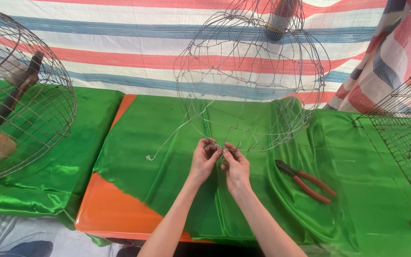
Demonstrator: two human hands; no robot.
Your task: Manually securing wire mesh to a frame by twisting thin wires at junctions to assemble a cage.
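A round wire basket frame (250,71) stands tilted on the green satin cloth (167,157), its open mesh reaching up to the striped tarp behind. My left hand (204,159) and my right hand (235,166) meet at the frame's lower rim, fingers pinched on the thin wire there. A loose wire end (167,140) trails left from my hands and curls down onto the cloth.
Red-handled pliers (308,182) lie on the cloth right of my hands. A finished wire cage (20,95) sits at the far left. Flat wire mesh panels (405,138) lie at the right. The orange table (115,209) edge shows at the front left.
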